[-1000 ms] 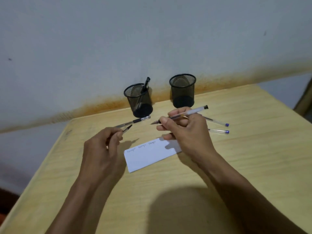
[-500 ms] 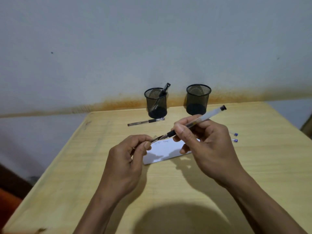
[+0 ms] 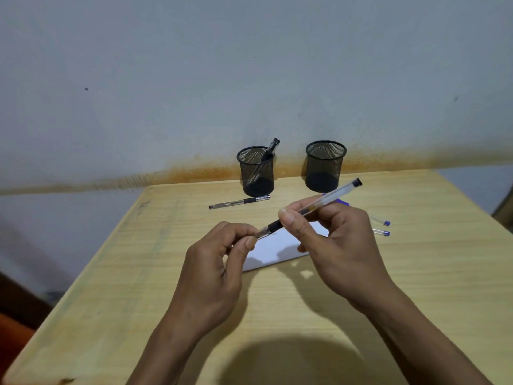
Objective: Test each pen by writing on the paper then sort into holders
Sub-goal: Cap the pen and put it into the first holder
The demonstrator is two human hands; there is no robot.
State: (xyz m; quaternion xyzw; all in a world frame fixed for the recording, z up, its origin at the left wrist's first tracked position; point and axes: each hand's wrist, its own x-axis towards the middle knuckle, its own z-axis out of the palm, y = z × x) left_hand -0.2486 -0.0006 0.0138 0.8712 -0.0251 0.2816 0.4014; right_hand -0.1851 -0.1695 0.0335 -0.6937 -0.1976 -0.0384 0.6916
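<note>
Pen (image 3: pixel 313 208) with a clear barrel and black end is up in the air over the desk, held at both ends: right hand (image 3: pixel 337 245) has its thumb and fingers curled round the middle of the barrel just behind the black grip, and left hand (image 3: pixel 213 273) is pinching the clear cap (image 3: pixel 262 233) right at the tip end, thumb and forefinger closed on it. Can't tell if the cap is fully seated or slightly off. Pen slopes up to the right, black end pointing toward the far side. Under the hands there's a white slip of paper (image 3: pixel 273 252) lying flat on the wooden desk (image 3: pixel 416 287), some tiny writing near its top edge, too small to read. Just right of the right hand, two blue-ended pens (image 3: pixel 381 227) poke out, side by side on the desk. Further back, another black-grip pen (image 3: pixel 238 202) lies flat in front of the left mesh holder (image 3: pixel 256 170), which has one pen (image 3: pixel 268 155) leaning in it. Right mesh holder (image 3: pixel 325 165) stands beside it, near the wall (image 3: pixel 249 65).
</note>
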